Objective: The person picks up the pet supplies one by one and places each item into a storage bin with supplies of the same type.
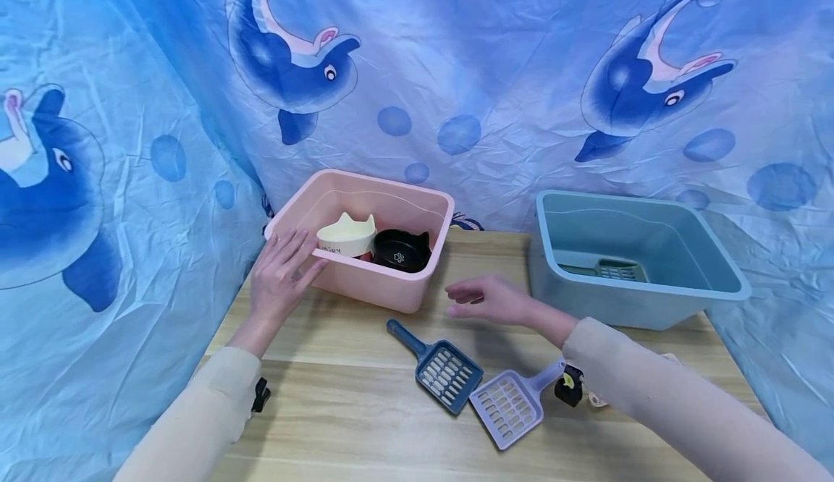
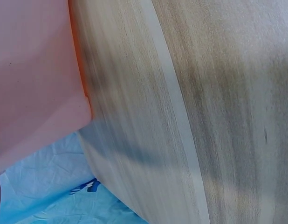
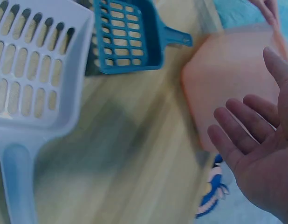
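Observation:
My left hand (image 1: 279, 268) rests at the front left rim of a pink plastic bin (image 1: 371, 290), its fingers extended over the edge. Inside the bin are a white cat-eared bowl (image 1: 345, 230) with lettering and a black cat-eared bowl (image 1: 386, 250). Only the bin's outer wall (image 2: 32, 79) and the tabletop fill most of the left wrist view. To the right of the pink bin, my right hand (image 1: 489, 299) hovers over the table with nothing in it. Its fingers (image 3: 230, 142) are spread and relaxed in the right wrist view.
A dark blue litter scoop (image 1: 407, 337) and a lavender litter scoop (image 1: 544, 378) lie on the wooden table (image 1: 339, 395). At the right stands a blue-grey bin (image 1: 606, 297) with a dark green scoop (image 1: 576, 270) inside. Dolphin-printed blue cloth (image 1: 495, 55) hangs around the table.

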`<state>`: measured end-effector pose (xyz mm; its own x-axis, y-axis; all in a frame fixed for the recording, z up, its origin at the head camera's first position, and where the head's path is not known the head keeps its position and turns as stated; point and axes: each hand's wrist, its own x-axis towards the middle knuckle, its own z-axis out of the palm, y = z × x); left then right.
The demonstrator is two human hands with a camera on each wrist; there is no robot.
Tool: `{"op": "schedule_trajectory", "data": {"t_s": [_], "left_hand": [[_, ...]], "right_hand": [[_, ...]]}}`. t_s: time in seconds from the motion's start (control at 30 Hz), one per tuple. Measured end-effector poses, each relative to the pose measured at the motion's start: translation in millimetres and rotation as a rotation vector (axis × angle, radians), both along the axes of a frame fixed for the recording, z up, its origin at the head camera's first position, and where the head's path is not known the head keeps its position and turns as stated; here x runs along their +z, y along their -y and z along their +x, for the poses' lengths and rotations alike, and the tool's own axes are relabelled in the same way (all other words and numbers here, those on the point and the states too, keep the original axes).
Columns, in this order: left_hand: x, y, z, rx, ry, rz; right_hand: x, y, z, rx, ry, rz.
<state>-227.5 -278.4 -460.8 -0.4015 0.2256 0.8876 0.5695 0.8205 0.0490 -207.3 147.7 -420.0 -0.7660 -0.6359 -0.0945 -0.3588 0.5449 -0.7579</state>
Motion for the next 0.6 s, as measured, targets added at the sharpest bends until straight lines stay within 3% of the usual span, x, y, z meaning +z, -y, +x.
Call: {"op": "schedule_trajectory", "data": {"t_s": [0.33,0.6], "left_hand": [[-1.1,0.2,0.2,0.006,0.011,0.0],[0.7,-2.4,0.2,-0.003,0.005,0.014]], "right_hand": [[-40.9,12.8,6.2,-0.029,0.251,-0.008],[-61.4,25.8,7.1,0.003,0.306,-0.066]]}}
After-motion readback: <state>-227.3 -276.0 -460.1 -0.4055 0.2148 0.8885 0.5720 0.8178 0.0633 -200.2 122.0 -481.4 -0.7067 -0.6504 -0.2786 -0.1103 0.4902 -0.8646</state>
